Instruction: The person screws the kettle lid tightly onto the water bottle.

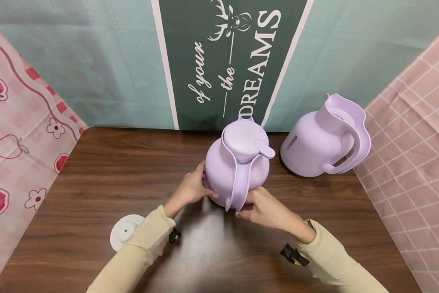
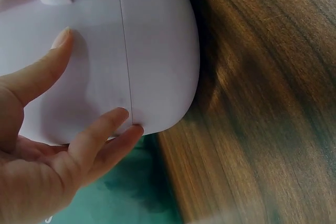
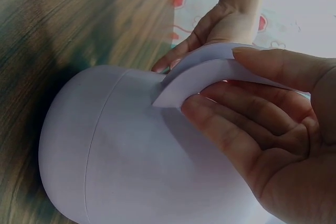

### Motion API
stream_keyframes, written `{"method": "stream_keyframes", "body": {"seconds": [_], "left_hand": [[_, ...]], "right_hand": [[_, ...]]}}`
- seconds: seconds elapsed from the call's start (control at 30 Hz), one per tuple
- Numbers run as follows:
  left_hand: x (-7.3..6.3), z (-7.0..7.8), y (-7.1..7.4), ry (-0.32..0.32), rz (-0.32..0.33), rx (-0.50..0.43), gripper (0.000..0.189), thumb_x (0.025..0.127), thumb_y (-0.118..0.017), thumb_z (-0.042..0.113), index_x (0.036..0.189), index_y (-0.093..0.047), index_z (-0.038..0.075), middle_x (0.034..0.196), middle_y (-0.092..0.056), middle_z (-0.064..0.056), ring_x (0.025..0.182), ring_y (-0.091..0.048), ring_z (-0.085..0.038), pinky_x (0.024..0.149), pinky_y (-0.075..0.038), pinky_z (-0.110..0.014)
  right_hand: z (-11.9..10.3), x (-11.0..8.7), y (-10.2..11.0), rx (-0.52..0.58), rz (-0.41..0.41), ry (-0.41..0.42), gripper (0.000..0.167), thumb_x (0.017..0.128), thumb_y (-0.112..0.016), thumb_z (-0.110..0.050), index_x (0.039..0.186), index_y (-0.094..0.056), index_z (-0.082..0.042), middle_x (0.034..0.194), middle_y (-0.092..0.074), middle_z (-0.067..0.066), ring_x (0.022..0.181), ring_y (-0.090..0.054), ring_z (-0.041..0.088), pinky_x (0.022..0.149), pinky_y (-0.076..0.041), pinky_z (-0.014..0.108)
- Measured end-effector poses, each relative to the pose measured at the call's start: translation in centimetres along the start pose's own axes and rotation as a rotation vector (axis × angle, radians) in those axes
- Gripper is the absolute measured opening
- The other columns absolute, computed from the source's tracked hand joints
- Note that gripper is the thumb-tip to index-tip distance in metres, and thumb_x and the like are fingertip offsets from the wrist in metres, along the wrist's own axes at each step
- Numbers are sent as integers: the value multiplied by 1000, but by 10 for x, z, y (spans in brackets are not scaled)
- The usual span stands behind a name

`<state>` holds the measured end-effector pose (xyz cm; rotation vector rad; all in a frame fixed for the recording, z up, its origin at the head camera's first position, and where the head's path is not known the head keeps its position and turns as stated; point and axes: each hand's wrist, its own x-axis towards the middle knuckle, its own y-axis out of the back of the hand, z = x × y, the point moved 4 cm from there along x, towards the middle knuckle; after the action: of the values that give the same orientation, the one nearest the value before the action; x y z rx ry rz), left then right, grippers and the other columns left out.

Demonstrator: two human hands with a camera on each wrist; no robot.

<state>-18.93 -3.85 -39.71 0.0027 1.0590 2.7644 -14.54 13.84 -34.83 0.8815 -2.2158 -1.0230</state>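
A lilac thermos jug (image 1: 219, 167) stands upright on the table in the head view, its lid (image 1: 245, 136) fitted and its handle (image 1: 242, 183) toward me. My left hand (image 1: 193, 186) holds the jug's body from the left. In the left wrist view, the thumb and fingertips lie along the smooth side, two of them close to the seam. My right hand (image 1: 267, 207) grips the lower handle. The right wrist view shows its thumb on the outer side of the handle (image 3: 202, 77) and its fingers curled inside the loop.
A second lilac jug (image 1: 311, 146), open at the top, stands to the right with its handle toward the right. A round white disc (image 1: 116, 236) with a raised centre lies by my left forearm. Curtains hang at the back and both sides of the wooden table (image 1: 80, 183).
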Motion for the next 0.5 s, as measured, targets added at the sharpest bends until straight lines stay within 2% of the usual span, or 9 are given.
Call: {"method": "stream_keyframes", "body": {"seconds": [0.23,0.5], "left_hand": [[-2,1,-2,1,8,0,99,58,-87,17,138,-30,0,114,-58,-20,106,-55,-29,87,-42,-41],[-3,0,-4,38,11,-22,101,57,-87,18,138,-29,1,120,-55,-21,111,-52,-32,90,-41,-44]], "right_hand": [[0,-1,2,24,-15,-13,7,70,-72,-3,74,-69,-9,67,-63,-8,64,-54,5,61,-47,24],[2,-3,4,30,-42,-20,7,71,-71,-3,75,-70,-9,68,-63,-8,66,-56,6,63,-47,24]]}}
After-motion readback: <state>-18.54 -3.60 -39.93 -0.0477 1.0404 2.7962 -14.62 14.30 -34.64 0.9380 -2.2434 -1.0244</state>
